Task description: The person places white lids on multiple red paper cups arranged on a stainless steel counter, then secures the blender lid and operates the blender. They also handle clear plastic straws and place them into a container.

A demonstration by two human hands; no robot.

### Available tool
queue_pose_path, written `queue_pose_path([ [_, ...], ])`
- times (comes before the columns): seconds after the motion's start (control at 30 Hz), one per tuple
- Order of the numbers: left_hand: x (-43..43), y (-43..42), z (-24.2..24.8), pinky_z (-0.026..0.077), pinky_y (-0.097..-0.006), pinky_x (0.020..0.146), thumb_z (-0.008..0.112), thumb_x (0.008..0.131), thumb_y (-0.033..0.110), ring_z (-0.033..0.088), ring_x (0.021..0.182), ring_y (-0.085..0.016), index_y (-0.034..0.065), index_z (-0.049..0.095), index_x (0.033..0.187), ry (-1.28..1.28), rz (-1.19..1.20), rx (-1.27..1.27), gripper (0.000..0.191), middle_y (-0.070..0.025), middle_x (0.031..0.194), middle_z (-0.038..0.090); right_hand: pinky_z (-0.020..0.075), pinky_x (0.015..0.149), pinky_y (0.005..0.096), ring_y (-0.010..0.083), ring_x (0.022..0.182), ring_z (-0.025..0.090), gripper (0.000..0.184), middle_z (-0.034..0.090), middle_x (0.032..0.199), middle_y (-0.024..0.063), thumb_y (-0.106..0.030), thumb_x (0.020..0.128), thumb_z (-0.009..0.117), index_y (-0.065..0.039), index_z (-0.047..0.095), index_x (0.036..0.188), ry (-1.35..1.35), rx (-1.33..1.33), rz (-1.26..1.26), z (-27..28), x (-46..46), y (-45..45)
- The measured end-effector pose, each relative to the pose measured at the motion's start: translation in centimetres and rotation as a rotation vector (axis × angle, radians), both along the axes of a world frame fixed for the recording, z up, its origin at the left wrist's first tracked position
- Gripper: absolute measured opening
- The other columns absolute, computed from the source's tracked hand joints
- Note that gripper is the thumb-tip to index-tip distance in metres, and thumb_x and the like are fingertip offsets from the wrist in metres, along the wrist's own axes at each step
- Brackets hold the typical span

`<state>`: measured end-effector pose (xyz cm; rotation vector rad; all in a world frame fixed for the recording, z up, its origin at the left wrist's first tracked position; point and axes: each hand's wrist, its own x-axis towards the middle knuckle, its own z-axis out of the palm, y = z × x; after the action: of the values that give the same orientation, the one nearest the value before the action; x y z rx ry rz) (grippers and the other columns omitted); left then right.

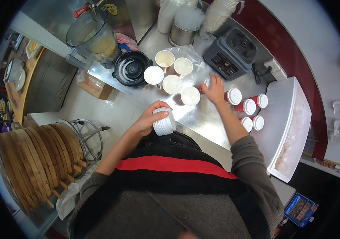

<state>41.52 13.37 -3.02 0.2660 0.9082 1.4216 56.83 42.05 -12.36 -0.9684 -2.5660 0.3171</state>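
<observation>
My left hand (149, 121) grips a stack of white plastic cup lids (164, 124) in front of the apron, off the counter's front edge. At the counter, my right hand (214, 89) has its fingers around the top of a red paper cup (200, 89), with a white lid (207, 82) partly showing under them. To its left stand several paper cups without visible lids, among them a pale-filled cup (190, 96) and a less full cup (164, 59). One cup (154, 75) has a plain white top; whether that is a lid I cannot tell. Several lidded red cups (239, 105) stand right of my right hand.
The steel counter (214, 125) carries a black round container (131, 68), a grey sealing-type appliance (229, 53) and a steel canister (183, 33). A white bin (288, 131) stands right. Left are stacked bamboo steamers (38, 164), a cardboard box (95, 85) and a large clear jug (95, 38).
</observation>
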Motion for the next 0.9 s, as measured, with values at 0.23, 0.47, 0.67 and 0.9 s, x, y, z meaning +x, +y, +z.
queue_pose_path([
  [0.23,0.7,0.4,0.4,0.051,-0.0308,0.076,0.063,0.085,0.015,0.058,0.091,-0.015,0.0066,0.049,0.108,-0.031,0.018,-0.005,0.028,-0.0067,0.105,0.057,0.0367,0.1,0.0426,0.0394,0.123,0.039,0.084,0.038,0.134,0.0234,-0.044,0.068,0.07,-0.008,0.038,0.136,-0.469,-0.387,0.213,5.1,1.3,2.8],
  [0.47,1.1,0.8,-0.2,0.051,-0.0321,0.08,0.06,0.087,0.018,0.059,0.093,-0.017,0.0056,0.049,0.11,-0.033,0.145,-0.024,0.028,-0.009,0.104,0.058,0.0405,0.096,0.0414,0.0347,0.119,0.045,0.084,0.039,0.136,0.0212,-0.056,0.076,0.063,-0.006,0.035,0.137,-0.484,-0.179,-0.136,9.0,-0.2,1.0],
  [0.67,1.3,2.9,-0.7,0.049,-0.0298,0.076,0.065,0.085,0.025,0.058,0.092,-0.016,0.0058,0.046,0.113,-0.047,0.155,-0.068,0.039,-0.0062,0.102,0.056,0.0364,0.099,0.0361,0.0224,0.124,0.043,0.068,0.045,0.134,0.0122,-0.038,0.083,0.065,-0.006,0.039,0.136,0.016,-1.132,0.439,13.5,0.2,-9.9],
  [0.9,2.1,4.9,0.7,0.044,-0.0407,0.092,0.056,0.091,0.023,0.05,0.112,-0.021,0.0092,0.043,0.122,-0.304,0.094,0.039,0.037,-0.011,0.119,0.049,0.0422,0.092,0.0333,0.021,0.11,0.05,0.061,0.053,0.118,0.0121,-0.032,0.082,0.067,-0.006,0.044,0.132,0.224,-1.246,0.267,13.4,1.1,-11.9],
])
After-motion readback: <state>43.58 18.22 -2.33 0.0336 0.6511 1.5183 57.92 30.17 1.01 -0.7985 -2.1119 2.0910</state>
